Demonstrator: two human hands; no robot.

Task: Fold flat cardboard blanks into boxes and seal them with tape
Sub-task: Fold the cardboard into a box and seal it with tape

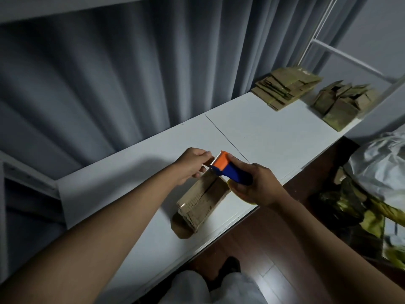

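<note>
Fingers (pixel 202 155) of left hand (pixel 191 163) pinching tape end; right hand (pixel 256 185) gripping one orange-blue plastic dispenser (pixel 230 170). One matte cardboard box (pixel 202 202) at 6 o'clock below, on white table (pixel 274 137). Two cardboard stacks at 1 o'clock: blanks (pixel 285 86), boxes (pixel 344 102).

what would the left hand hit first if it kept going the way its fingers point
Most likely the orange head of the tape dispenser: the left hand pinches at the serrated edge, fingers aimed right at it. Depth is hard to judge from one view.

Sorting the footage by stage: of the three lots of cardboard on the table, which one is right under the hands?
The single folded box near the table's front edge, lying below the tape dispenser. The flat stack and the folded pile sit at the far end.
</note>
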